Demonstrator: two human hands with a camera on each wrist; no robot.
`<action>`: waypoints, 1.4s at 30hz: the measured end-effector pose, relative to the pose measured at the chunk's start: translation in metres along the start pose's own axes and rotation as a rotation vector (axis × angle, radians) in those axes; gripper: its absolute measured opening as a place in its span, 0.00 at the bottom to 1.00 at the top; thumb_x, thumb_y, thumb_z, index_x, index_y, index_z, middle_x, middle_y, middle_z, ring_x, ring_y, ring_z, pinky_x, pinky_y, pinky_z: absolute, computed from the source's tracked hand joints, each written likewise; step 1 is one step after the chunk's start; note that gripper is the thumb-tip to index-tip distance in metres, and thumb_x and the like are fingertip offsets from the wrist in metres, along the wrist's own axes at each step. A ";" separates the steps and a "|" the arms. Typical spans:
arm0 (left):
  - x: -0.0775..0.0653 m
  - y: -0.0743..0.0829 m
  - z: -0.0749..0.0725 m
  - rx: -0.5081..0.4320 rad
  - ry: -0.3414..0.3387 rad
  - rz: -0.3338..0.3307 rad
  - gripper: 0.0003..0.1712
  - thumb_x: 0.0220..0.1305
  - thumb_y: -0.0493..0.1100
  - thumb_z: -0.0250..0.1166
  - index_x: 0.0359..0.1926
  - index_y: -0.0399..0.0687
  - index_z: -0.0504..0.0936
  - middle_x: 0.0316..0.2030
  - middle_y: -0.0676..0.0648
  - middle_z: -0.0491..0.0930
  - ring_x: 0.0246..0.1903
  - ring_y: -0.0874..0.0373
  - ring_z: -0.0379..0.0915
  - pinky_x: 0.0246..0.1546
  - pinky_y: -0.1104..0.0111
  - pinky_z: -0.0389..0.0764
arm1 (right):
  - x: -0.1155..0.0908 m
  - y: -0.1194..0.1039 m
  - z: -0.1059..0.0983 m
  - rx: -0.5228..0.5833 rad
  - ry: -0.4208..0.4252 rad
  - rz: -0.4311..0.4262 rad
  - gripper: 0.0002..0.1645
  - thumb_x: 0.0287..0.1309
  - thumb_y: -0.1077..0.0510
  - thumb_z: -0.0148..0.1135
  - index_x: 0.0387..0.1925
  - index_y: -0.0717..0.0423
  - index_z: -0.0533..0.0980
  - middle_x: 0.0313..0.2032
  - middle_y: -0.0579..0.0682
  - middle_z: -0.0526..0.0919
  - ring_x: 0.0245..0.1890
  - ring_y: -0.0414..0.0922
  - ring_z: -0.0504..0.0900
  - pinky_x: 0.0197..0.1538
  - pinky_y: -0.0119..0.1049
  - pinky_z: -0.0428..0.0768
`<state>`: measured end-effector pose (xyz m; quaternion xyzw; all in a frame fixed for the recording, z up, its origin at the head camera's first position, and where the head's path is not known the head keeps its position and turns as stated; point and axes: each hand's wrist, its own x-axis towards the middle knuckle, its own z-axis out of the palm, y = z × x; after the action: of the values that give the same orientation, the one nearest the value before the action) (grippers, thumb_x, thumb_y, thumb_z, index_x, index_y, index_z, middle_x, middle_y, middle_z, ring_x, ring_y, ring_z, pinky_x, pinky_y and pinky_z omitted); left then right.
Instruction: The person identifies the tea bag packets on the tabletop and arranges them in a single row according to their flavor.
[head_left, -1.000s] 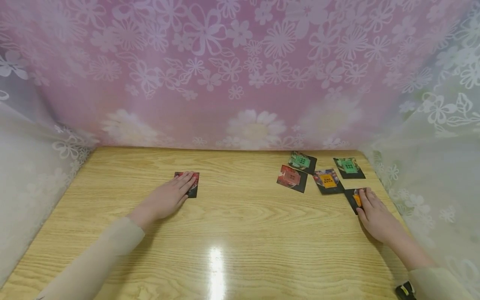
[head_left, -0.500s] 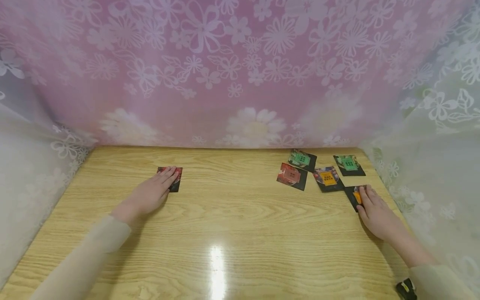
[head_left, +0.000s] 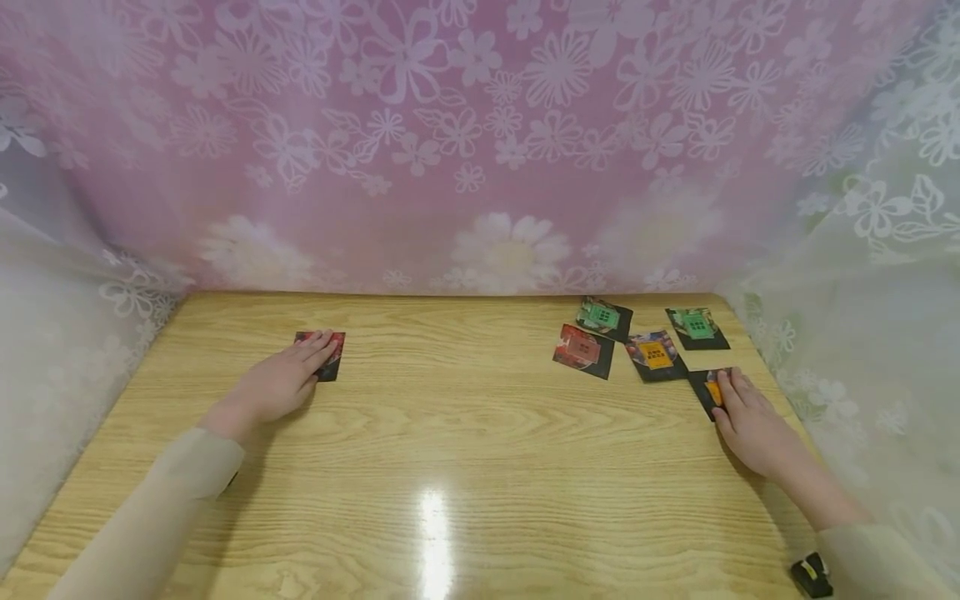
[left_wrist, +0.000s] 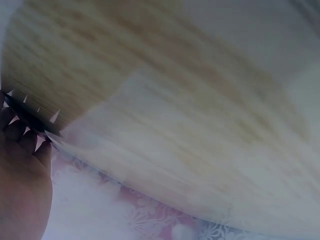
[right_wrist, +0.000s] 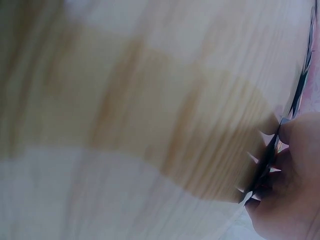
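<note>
My left hand [head_left: 273, 387] rests palm down on a small square red-and-black card [head_left: 331, 369] at the table's left, its fingers straight and covering most of it. At the right, the fingers of my right hand [head_left: 757, 433] lie extended over a black card with an orange label [head_left: 701, 390], partly hidden. Beside that hand lie an orange-labelled card [head_left: 656, 357] and a green-labelled card [head_left: 697, 327]. Farther left are a red card [head_left: 582, 351] and another green-labelled card [head_left: 604, 318], which touch or overlap. In the left wrist view, the fingers press on a thin dark edge.
The wooden table [head_left: 465, 433] stretches between the hands, with a bright light reflection near its front. A pink flowered curtain [head_left: 420, 167] hangs along the back edge, and pale sheer curtains flank both sides. A small black object [head_left: 812, 575] sits by the right sleeve.
My left hand has slid the red-and-black card to the left and slightly toward the back. The right hand and the other cards have stayed in place.
</note>
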<state>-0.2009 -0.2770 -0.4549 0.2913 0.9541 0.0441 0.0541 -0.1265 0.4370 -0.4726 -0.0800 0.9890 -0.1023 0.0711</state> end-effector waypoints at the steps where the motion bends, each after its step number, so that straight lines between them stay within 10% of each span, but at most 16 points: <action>1: 0.000 -0.001 0.000 -0.007 -0.006 -0.013 0.34 0.78 0.36 0.53 0.81 0.33 0.60 0.81 0.31 0.57 0.80 0.32 0.55 0.79 0.39 0.63 | 0.000 0.000 0.000 0.002 -0.002 0.001 0.40 0.87 0.54 0.38 0.80 0.80 0.40 0.78 0.85 0.38 0.80 0.79 0.40 0.81 0.72 0.43; 24: -0.011 -0.017 0.002 -0.018 -0.027 -0.076 0.32 0.84 0.37 0.42 0.84 0.39 0.55 0.84 0.36 0.53 0.82 0.35 0.50 0.82 0.42 0.57 | -0.001 -0.005 -0.006 -0.009 -0.001 0.004 0.40 0.85 0.57 0.40 0.79 0.83 0.41 0.77 0.86 0.41 0.78 0.80 0.43 0.80 0.74 0.48; 42: -0.003 -0.013 -0.002 0.105 0.021 -0.003 0.36 0.81 0.40 0.53 0.83 0.37 0.56 0.83 0.34 0.55 0.82 0.37 0.51 0.82 0.43 0.59 | 0.000 -0.003 -0.003 -0.015 0.005 0.007 0.40 0.85 0.57 0.41 0.79 0.82 0.42 0.77 0.86 0.41 0.79 0.80 0.43 0.80 0.74 0.47</action>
<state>-0.2058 -0.2899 -0.4540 0.2920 0.9560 -0.0028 0.0288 -0.1263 0.4347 -0.4692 -0.0769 0.9902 -0.0947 0.0684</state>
